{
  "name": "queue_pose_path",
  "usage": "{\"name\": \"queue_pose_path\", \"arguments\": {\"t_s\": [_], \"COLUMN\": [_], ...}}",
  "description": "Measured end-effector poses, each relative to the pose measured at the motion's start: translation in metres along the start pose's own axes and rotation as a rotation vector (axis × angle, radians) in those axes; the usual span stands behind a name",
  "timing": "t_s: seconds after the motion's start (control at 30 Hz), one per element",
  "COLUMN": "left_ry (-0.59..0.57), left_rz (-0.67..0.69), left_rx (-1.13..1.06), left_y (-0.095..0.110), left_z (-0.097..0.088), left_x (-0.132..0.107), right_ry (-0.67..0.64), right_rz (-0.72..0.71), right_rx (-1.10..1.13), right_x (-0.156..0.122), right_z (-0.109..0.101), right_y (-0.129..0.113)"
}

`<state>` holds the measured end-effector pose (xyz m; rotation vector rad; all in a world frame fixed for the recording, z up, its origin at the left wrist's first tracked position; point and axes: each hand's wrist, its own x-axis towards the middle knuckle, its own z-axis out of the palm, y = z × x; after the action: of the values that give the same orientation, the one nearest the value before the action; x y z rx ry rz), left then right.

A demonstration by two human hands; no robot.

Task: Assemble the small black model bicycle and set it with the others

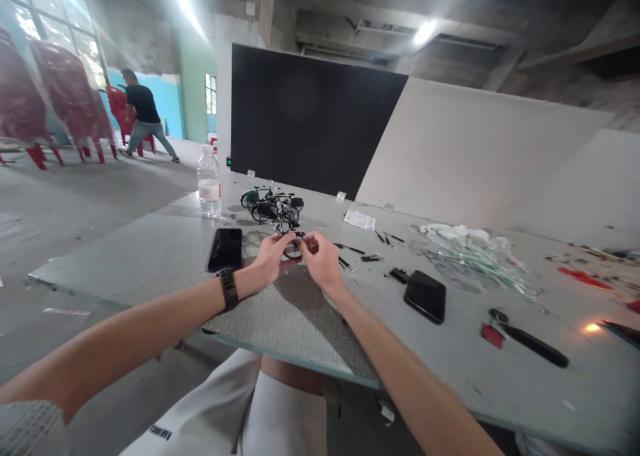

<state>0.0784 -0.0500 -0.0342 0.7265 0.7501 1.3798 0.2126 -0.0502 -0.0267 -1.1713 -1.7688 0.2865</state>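
My left hand (269,259) and my right hand (321,259) meet over the near part of the table. Both are closed, with the fingers pinching a small black model bicycle (293,249) from either side. Its spoked wheel shows between my hands; the fingers cover much of the rest. Just behind stand several finished-looking model bicycles (277,209), close together, one with a green part (253,195). A dark phone (225,249) lies beside my left wrist. Small black parts (370,259) are scattered to the right of my right hand.
A water bottle (209,183) stands at the left. Farther right lie a printed sheet (359,220), a black flat device (425,297), a black-handled tool (535,346) and a heap of clear plastic (475,249). A black and white board (320,119) rises behind. A person (143,109) is near red chairs.
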Motion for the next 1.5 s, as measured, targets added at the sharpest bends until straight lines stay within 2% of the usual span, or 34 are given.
{"name": "queue_pose_path", "arguments": {"t_s": [0.43, 0.6, 0.7, 1.1, 1.5], "left_ry": [-0.009, -0.017, -0.019, 0.054, 0.003], "left_rz": [0.053, 0.045, 0.043, 0.01, 0.022], "left_rx": [0.002, 0.031, 0.052, 0.034, -0.047], "left_y": [-0.0059, -0.0037, -0.0029, -0.0014, -0.0042], "left_z": [-0.0012, -0.0001, 0.0007, 0.0022, 0.0006], "left_x": [0.0044, 0.0025, 0.0013, 0.0002, 0.0001], "right_ry": [-0.016, -0.019, -0.015, 0.019, 0.054], "right_rz": [0.11, 0.065, 0.087, 0.078, 0.074], "right_rx": [0.07, 0.034, 0.063, 0.153, 0.162], "right_x": [0.0023, 0.0014, 0.0009, 0.0, -0.0026], "right_z": [-0.0027, -0.0038, -0.0033, 0.0013, 0.0028], "right_y": [-0.0046, -0.0035, -0.0037, -0.0057, -0.0074]}}
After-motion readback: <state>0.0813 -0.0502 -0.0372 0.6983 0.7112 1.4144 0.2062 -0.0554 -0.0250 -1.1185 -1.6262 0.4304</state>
